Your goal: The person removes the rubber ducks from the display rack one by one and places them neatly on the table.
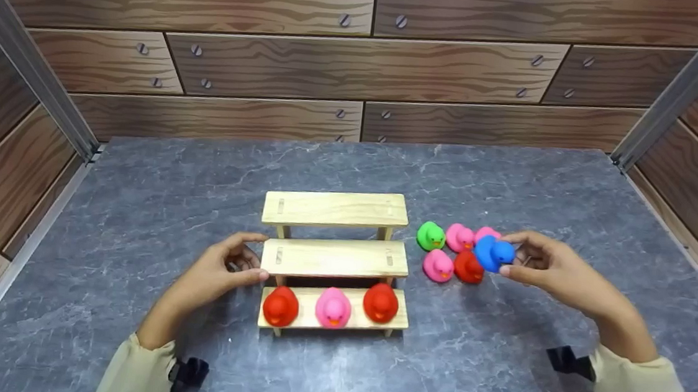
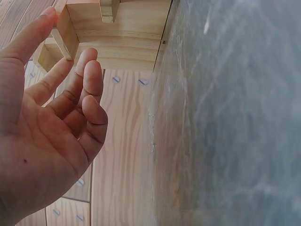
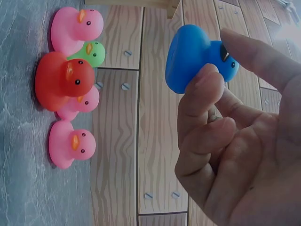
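Observation:
My right hand [image 1: 558, 271] pinches a blue rubber duck [image 1: 493, 253] between thumb and fingers; in the right wrist view the blue duck [image 3: 188, 59] is off the table, with its beak toward the fingers. A three-step wooden stand [image 1: 335, 257] stands mid-table. My left hand [image 1: 215, 269] holds the left end of its middle step, thumb at the front edge and index finger at the back; the other fingers curl loosely in the left wrist view. On the lowest step sit a red duck [image 1: 280, 307], a pink duck [image 1: 332, 308] and another red duck [image 1: 380, 303].
Right of the stand, loose ducks sit close together on the grey table: a green duck [image 1: 430, 236], a red duck [image 1: 468, 268] and several pink ducks [image 1: 438, 266], one partly behind the blue duck. Wood-patterned walls [image 1: 359, 72] enclose the back and sides.

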Motion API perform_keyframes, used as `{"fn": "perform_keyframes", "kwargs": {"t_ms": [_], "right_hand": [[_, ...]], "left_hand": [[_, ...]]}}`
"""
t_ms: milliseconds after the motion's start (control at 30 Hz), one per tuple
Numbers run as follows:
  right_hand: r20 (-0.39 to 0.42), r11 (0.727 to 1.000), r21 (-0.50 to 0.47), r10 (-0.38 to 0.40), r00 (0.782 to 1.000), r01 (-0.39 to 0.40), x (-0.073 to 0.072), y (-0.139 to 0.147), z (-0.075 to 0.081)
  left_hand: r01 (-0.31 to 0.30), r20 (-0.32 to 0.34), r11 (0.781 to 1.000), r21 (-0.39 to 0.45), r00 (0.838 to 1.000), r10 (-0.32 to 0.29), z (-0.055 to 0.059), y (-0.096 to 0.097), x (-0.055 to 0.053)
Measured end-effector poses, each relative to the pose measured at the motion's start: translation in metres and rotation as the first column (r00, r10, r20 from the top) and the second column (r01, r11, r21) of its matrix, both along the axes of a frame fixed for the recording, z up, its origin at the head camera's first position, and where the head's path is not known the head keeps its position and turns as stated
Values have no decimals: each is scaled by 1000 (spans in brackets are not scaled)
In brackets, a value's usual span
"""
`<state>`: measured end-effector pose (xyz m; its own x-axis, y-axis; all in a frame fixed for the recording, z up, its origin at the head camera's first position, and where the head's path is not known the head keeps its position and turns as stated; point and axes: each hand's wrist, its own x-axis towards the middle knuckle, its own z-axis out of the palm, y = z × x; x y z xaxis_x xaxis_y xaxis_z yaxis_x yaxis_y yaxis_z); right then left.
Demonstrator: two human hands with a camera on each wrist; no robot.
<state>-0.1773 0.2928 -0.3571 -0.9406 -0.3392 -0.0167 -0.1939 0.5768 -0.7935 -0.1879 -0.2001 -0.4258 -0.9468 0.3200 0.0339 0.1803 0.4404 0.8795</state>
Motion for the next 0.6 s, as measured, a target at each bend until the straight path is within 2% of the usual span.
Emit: {"fn": "perform_keyframes", "kwargs": {"t_ms": [133, 433, 600], "right_hand": [[-4, 1000, 25, -1, 1000, 1, -2, 6, -3], [67, 997, 76, -14, 998, 9, -8, 19, -10], [72, 994, 105, -16, 997, 9, -10, 25, -15]], "left_hand": [[-4, -4, 1000, -5, 1000, 4, 0, 0, 0], [6, -11, 1000, -1, 1000, -6, -1, 1, 0], [-1, -16, 1000, 2, 1000, 1, -1, 1, 0]]}}
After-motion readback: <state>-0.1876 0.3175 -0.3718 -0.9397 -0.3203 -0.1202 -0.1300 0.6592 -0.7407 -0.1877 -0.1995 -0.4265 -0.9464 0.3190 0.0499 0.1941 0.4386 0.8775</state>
